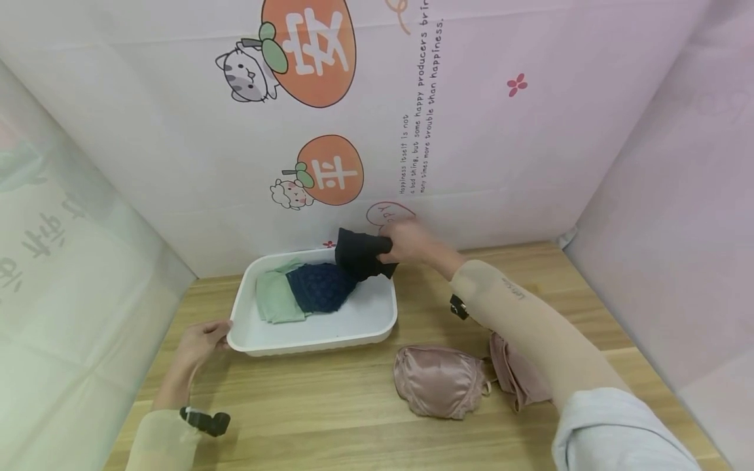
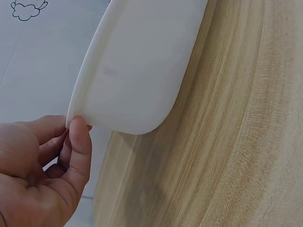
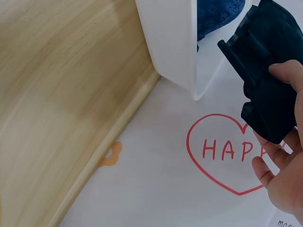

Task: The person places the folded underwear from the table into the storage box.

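My right hand pinches a folded black garment over the back right corner of a white plastic basin. In the right wrist view the thumb lies on top of the black cloth, with fingers beneath it. At the basin's left end, my left hand pinches the rim between thumb and fingers. Inside the basin lie a folded pale green garment and, overlapping it, a navy patterned garment. The black cloth hides part of the basin's back right rim.
A pink satin bra lies folded on the wooden table, right of the basin. Beside it, another pink garment is partly hidden under my right forearm. A printed cloth wall stands right behind the basin.
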{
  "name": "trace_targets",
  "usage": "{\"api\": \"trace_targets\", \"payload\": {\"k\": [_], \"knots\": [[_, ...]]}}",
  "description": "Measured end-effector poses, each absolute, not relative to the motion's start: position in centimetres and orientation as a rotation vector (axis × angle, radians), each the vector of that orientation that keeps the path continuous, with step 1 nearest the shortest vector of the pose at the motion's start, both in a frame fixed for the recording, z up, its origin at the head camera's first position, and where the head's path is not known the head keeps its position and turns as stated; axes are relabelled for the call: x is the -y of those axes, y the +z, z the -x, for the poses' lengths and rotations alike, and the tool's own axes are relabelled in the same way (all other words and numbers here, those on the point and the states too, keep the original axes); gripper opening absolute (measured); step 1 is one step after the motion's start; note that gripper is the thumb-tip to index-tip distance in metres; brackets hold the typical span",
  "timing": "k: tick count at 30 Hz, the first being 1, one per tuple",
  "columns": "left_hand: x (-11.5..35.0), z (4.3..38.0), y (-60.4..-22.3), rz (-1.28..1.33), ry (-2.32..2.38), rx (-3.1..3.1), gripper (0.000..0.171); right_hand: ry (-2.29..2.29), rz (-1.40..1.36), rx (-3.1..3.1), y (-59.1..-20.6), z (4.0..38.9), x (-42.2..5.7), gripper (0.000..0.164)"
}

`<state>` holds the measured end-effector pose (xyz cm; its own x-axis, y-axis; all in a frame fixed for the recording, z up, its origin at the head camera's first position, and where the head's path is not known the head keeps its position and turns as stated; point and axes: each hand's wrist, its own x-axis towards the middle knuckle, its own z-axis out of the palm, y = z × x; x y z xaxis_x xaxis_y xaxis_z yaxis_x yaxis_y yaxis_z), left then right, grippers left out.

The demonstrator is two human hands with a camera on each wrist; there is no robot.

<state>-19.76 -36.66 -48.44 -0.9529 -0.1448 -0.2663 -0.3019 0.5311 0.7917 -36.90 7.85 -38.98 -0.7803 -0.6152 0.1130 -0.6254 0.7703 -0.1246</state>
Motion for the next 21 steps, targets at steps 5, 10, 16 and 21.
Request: {"api": "trace_targets", "payload": {"k": [5, 10, 16, 21], "knots": [[36.8, 19.8, -48.4, 0.373, 1.404, -2.598, 0.053, 0.242, -1.016, 2.91, -39.3, 37.3, -7.1, 0.04], [36.9, 19.9, -48.5, 0.373, 1.384, -2.604, 0.055, 0.271, -1.038, 2.924, -39.8, 37.5, -6.3, 0.041], [37.0, 19.9, -48.7, 0.377, 1.37, -2.605, 0.056, 0.282, -1.069, 2.925, -40.6, 37.8, -5.5, 0.04], [37.0, 19.9, -48.9, 0.382, 1.397, -2.595, 0.057, 0.266, -1.064, 2.935, -41.2, 38.1, -5.1, 0.04]]}}
